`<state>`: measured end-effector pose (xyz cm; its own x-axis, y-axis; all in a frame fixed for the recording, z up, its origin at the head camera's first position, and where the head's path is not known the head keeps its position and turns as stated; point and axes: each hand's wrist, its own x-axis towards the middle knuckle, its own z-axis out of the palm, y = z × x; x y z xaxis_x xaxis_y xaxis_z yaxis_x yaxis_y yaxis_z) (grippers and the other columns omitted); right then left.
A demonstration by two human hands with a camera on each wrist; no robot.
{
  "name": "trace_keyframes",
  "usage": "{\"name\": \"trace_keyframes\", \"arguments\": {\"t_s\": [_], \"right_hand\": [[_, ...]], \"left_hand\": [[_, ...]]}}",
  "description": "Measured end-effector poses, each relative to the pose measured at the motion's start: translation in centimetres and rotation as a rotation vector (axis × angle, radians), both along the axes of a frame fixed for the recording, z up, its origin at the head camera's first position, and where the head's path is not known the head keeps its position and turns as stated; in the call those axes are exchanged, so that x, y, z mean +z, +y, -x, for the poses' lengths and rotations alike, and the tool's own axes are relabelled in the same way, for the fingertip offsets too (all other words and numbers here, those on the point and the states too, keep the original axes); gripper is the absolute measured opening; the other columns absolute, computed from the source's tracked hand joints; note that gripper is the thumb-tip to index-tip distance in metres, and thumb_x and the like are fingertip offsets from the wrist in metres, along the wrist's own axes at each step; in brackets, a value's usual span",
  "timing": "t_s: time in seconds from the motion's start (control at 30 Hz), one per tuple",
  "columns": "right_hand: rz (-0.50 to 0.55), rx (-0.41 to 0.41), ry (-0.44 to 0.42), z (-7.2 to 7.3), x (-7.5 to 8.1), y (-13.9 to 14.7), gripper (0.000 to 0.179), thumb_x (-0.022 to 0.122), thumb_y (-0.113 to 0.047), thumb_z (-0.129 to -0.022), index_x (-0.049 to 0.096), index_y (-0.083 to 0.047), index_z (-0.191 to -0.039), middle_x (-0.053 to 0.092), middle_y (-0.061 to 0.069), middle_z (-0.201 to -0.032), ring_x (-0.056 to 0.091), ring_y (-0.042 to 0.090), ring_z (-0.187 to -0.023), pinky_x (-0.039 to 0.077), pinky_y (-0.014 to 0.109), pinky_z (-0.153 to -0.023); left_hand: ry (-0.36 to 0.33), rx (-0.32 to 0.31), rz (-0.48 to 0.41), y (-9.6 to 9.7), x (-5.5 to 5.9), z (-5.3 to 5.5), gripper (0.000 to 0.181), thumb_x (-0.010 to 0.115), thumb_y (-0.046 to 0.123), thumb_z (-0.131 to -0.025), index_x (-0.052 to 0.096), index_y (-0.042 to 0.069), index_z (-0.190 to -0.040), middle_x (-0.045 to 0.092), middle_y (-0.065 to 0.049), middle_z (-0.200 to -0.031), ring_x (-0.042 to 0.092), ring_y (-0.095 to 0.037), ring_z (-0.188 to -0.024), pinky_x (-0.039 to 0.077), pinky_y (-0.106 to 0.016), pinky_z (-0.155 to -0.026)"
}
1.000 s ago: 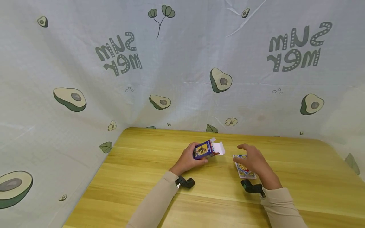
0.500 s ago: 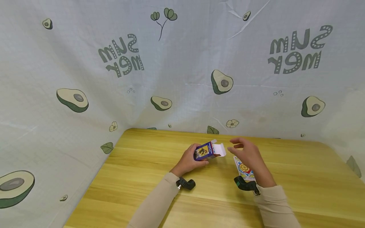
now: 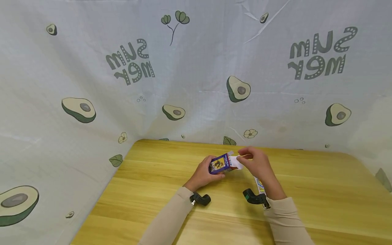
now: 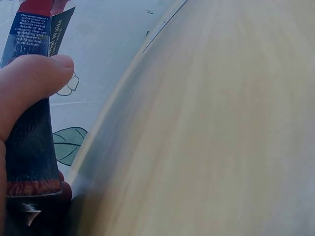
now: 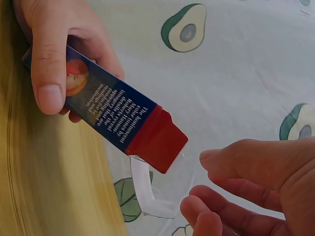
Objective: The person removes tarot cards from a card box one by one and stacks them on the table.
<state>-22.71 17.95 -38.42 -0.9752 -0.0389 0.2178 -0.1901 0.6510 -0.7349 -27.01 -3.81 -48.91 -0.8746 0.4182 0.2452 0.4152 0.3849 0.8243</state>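
Note:
My left hand [image 3: 202, 175] grips a small dark blue and purple card box [image 3: 218, 164] with a picture on its front. The box's end toward the right is open, its white lid flap [image 3: 235, 162] sticking out. The right wrist view shows a red side flap [image 5: 160, 142] and the bent white lid [image 5: 142, 187]. My right hand [image 3: 256, 166] hovers right at the lid, thumb and fingers apart with nothing between them. Beneath that hand and wrist lies a deck of colourful picture cards [image 3: 260, 185], mostly hidden. In the left wrist view my thumb [image 4: 34, 81] lies across the box's printed side.
A wooden table [image 3: 147, 211] carries everything. Behind it and to the left hangs a pale curtain [image 3: 196, 68] printed with avocados and lettering. Each wrist wears a small black camera, such as the right one [image 3: 254, 196].
My right hand has moved left from above the cards to the box's open end, its fingers drawing closer together. The left hand and the box have stayed almost in place.

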Motion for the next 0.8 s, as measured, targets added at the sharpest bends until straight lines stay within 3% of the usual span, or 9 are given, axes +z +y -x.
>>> {"name": "trace_keyframes", "arguments": {"t_s": [0.43, 0.8], "right_hand": [[-0.002, -0.004, 0.006, 0.1, -0.6, -0.8, 0.024, 0.069, -0.014, -0.089, 0.066, 0.0, -0.107, 0.067, 0.014, -0.099, 0.062, 0.03, -0.09, 0.051, 0.036, -0.071], [-0.011, -0.014, -0.055, 0.3, -1.2, -1.2, 0.019, 0.069, -0.016, -0.089, 0.066, -0.003, -0.101, 0.066, 0.011, -0.092, 0.059, 0.025, -0.083, 0.051, 0.033, -0.068]], "left_hand": [[0.009, -0.011, -0.013, 0.0, 0.1, -0.2, 0.069, 0.079, 0.039, -0.078, 0.044, 0.016, -0.133, 0.052, 0.002, -0.119, 0.052, -0.011, -0.102, 0.045, -0.027, -0.088], [-0.001, -0.019, -0.024, -0.1, 0.2, -0.3, 0.069, 0.079, 0.038, -0.079, 0.044, 0.016, -0.133, 0.051, 0.003, -0.119, 0.052, -0.012, -0.102, 0.045, -0.027, -0.089]]}}
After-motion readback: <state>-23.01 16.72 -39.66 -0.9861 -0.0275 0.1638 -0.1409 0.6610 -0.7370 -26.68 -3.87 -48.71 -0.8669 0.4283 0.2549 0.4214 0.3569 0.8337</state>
